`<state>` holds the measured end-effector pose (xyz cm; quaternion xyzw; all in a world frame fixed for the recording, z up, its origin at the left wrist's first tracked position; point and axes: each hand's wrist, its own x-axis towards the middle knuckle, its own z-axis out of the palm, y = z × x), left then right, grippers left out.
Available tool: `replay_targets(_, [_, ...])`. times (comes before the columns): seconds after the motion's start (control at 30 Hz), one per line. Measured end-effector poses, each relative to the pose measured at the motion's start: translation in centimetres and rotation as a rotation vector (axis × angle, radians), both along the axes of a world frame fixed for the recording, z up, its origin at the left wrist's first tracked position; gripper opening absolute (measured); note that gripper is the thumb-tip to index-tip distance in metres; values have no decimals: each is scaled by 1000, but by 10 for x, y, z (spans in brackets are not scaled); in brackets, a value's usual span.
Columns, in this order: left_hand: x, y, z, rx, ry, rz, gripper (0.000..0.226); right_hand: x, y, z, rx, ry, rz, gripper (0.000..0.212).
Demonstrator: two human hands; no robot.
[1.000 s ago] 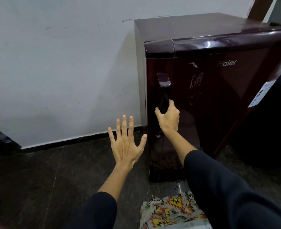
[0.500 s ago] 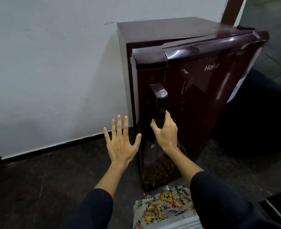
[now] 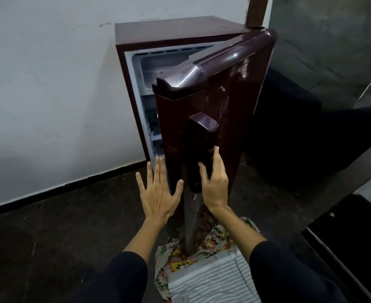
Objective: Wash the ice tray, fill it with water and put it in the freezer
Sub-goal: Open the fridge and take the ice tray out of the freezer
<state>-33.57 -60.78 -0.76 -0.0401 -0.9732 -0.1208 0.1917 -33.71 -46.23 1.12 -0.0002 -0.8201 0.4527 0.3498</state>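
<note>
White wall (image 3: pixel 49 95) across left of frame, dark floor (image 3: pixel 49 237) below. Left hand (image 3: pixel 158 193) lower centre, fingers spread straight, holding nothing, fingertips near open door edge. Maroon mini fridge (image 3: pixel 169 33) centre, door (image 3: pixel 230 106) swung open; white freezer compartment (image 3: pixel 158 68) visible upper centre. Ice tray not seen. Right hand (image 3: pixel 215 184) on door handle (image 3: pixel 198 149), fingers loosely extended along it, not curled round. No legible writing. Patterned cloth (image 3: pixel 215 237) bottom centre.

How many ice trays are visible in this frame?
0. Neither the left hand nor the right hand holds one, and none shows in the fridge interior; the door hides most of it, so one may be inside.
</note>
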Motion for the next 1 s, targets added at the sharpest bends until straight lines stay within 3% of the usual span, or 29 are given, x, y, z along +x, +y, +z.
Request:
replay_targets(0.2, [52,57,-7,96,-30,-111,74,49,44,-15,296,191,-210,53])
replay_targets(0.33, [81,87,-10,206,-48,-241,66,88,73,-22,598,282,-39,38])
replay_targets(0.47, [97,106,-10,231,-54,-368,56,113,97,-29,761,165,-6,41])
replay_targets(0.6, [109,122,-18,86,-94,-468,54,132,125,-41,815,-28,-105,54])
replay_targets(1.0, [123,172,-22,-50,-42,-251,65,168,211,-47,849,-283,-291,69])
